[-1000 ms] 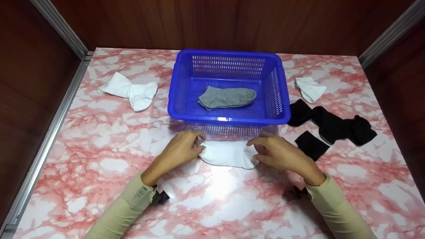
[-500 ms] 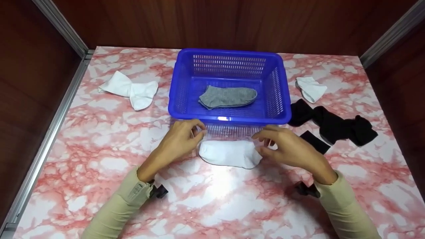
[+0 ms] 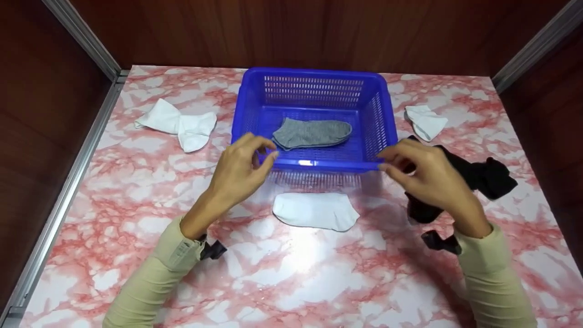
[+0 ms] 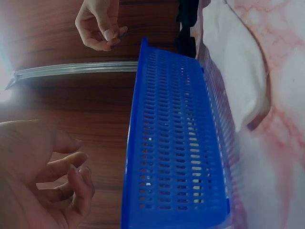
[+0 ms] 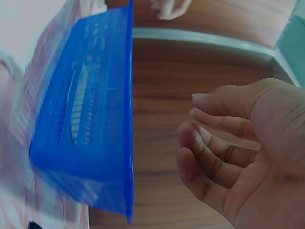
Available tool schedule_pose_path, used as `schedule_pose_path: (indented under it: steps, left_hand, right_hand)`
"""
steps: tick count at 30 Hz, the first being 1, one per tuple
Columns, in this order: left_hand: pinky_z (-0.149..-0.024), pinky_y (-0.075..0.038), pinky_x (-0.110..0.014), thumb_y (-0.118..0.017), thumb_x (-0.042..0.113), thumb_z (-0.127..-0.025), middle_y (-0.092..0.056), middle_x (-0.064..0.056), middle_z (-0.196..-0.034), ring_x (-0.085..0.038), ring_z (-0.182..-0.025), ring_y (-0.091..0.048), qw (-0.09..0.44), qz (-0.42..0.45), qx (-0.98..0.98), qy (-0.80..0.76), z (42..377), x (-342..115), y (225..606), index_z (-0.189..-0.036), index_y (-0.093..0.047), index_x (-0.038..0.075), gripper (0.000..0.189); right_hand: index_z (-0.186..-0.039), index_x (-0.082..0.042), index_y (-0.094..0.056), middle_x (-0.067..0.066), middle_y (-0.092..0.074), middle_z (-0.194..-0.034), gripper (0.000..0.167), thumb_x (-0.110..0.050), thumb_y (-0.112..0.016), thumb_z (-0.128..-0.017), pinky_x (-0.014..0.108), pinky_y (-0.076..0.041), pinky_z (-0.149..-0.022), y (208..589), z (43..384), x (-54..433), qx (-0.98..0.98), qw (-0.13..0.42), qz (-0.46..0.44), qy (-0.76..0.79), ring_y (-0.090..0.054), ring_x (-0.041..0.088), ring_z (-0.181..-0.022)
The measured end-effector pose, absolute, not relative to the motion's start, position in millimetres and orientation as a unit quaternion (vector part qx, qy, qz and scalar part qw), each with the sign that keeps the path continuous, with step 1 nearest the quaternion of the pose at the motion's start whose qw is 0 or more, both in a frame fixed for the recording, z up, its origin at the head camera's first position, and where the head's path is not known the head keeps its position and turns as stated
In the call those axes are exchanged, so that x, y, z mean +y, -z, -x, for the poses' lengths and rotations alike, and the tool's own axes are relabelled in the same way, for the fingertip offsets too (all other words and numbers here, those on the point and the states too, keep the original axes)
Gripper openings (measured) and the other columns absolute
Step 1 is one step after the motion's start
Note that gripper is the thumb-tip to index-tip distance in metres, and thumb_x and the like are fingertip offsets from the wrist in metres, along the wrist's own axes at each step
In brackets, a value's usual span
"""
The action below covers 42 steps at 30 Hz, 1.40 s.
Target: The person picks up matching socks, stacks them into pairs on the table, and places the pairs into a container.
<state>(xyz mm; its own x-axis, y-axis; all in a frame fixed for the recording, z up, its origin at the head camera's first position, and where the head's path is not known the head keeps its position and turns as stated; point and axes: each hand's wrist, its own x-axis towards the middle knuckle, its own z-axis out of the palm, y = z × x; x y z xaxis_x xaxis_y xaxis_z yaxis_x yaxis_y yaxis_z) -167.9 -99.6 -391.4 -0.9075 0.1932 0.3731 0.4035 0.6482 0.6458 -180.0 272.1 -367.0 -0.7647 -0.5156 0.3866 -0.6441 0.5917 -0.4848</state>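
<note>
A white sock lies flat on the table in front of a blue plastic basket. Inside the basket rests a pair of grey socks. My left hand is raised by the basket's front left corner, its fingers loosely bent with nothing in them. At the front right corner hovers my right hand, also holding nothing, thumb and fingers apart. Both wrist views show the hands off to the side of the basket's rim, a gap between them and it.
White socks lie left of the basket. To its right are another white sock and several black socks, partly hidden behind the right hand. A brown wooden panel closes off the table's far side.
Both hands have left the white sock, lifting forward and apart toward the basket's front corners. The white sock stays on the table, and the basket has not moved.
</note>
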Motion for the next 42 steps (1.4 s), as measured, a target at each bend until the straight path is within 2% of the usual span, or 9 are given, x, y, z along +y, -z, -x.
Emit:
schedule_pose_path:
  steps: [7, 14, 22, 25, 29, 32, 34, 38, 42]
  left_hand:
    - [-0.079, -0.055, -0.038, -0.070, 0.019, -0.100, -0.066, -0.013, -0.107, -0.026, -0.090, -0.064, 0.157, 0.160, -0.898, 0.378, 177.4, -100.0, 381.0, -0.115, -0.074, 0.005, 0.021]
    - [-0.097, -0.055, -0.044, -0.069, 0.020, -0.100, -0.067, -0.016, -0.115, -0.031, -0.110, -0.065, 0.177, 0.169, -0.901, 0.359, 190.3, -102.4, 375.9, -0.119, -0.073, 0.004, 0.025]
    - [-0.095, -0.056, -0.046, -0.069, 0.022, -0.101, -0.068, -0.017, -0.118, -0.033, -0.111, -0.067, 0.203, 0.169, -0.904, 0.337, 216.7, -107.1, 374.0, -0.123, -0.073, 0.003, 0.029]
    - [-0.098, -0.055, -0.046, -0.068, 0.023, -0.101, -0.068, -0.018, -0.120, -0.033, -0.114, -0.066, 0.205, 0.161, -0.908, 0.328, 227.9, -110.2, 377.0, -0.124, -0.072, 0.003, 0.030]
    - [-0.110, -0.050, -0.046, -0.070, 0.023, -0.100, -0.066, -0.019, -0.128, -0.034, -0.125, -0.062, 0.196, 0.143, -0.910, 0.337, 245.8, -116.9, 382.8, -0.127, -0.071, 0.002, 0.034]
    - [-0.118, -0.044, -0.046, -0.073, 0.024, -0.098, -0.060, -0.020, -0.140, -0.036, -0.133, -0.057, 0.189, 0.127, -0.910, 0.346, 261.9, -123.2, 386.8, -0.130, -0.069, 0.002, 0.039]
    - [-0.122, -0.040, -0.045, -0.074, 0.027, -0.097, -0.054, -0.020, -0.148, -0.036, -0.138, -0.052, 0.181, 0.111, -0.912, 0.350, 272.8, -127.1, 389.9, -0.133, -0.067, 0.002, 0.044]
    - [-0.125, -0.037, -0.043, -0.075, 0.035, -0.097, -0.046, -0.019, -0.155, -0.035, -0.144, -0.047, 0.152, 0.077, -0.919, 0.355, 288.3, -132.3, 396.4, -0.141, -0.062, 0.005, 0.055]
    - [-0.127, -0.034, -0.044, -0.074, 0.040, -0.097, -0.043, -0.018, -0.158, -0.036, -0.148, -0.043, 0.116, 0.056, -0.926, 0.354, 295.7, -132.3, 403.1, -0.148, -0.055, 0.004, 0.065]
  right_hand:
    - [-0.103, -0.004, -0.077, 0.002, -0.072, -0.086, 0.011, -0.002, -0.077, -0.093, 0.008, -0.050, -0.070, 358.8, 194.4, 282.8, -0.894, 0.102, -0.289, -0.326, -0.062, 0.001, -0.074]
    - [-0.103, -0.003, -0.077, 0.008, -0.074, -0.091, 0.010, -0.005, -0.075, -0.094, 0.007, -0.044, -0.071, 352.7, 215.2, 292.5, -0.907, 0.150, -0.253, -0.300, -0.056, -0.009, -0.076]
    - [-0.105, -0.001, -0.076, 0.013, -0.076, -0.100, 0.017, -0.014, -0.073, -0.096, 0.003, -0.041, -0.074, 353.5, 249.0, 309.0, -0.926, 0.150, -0.196, -0.285, -0.053, -0.016, -0.081]
    - [-0.110, -0.001, -0.074, 0.016, -0.076, -0.108, 0.023, -0.019, -0.072, -0.097, 0.003, -0.039, -0.077, 355.2, 259.3, 316.0, -0.936, 0.123, -0.160, -0.287, -0.064, -0.001, -0.090]
    - [-0.118, -0.001, -0.072, 0.020, -0.073, -0.118, 0.030, -0.023, -0.069, -0.097, 0.002, -0.036, -0.078, 360.1, 272.8, 325.4, -0.946, 0.088, -0.122, -0.286, -0.070, 0.034, -0.109]
    - [-0.123, -0.001, -0.070, 0.022, -0.070, -0.126, 0.035, -0.025, -0.068, -0.097, 0.012, -0.045, -0.083, 364.8, 285.4, 331.1, -0.952, 0.064, -0.100, -0.283, -0.068, 0.044, -0.116]
    - [-0.127, -0.002, -0.069, 0.024, -0.067, -0.133, 0.039, -0.027, -0.067, -0.098, 0.029, -0.055, -0.091, 368.2, 294.3, 334.0, -0.954, 0.046, -0.086, -0.282, -0.067, 0.047, -0.119]
    - [-0.133, -0.001, -0.066, 0.028, -0.061, -0.141, 0.043, -0.028, -0.065, -0.099, 0.065, -0.049, -0.101, 375.9, 312.3, 340.8, -0.959, 0.023, -0.071, -0.273, -0.063, 0.052, -0.123]
    - [-0.135, 0.000, -0.065, 0.031, -0.061, -0.142, 0.045, -0.024, -0.066, -0.098, 0.067, -0.047, -0.102, 386.2, 329.0, 349.9, -0.963, 0.010, -0.070, -0.262, -0.060, 0.054, -0.125]
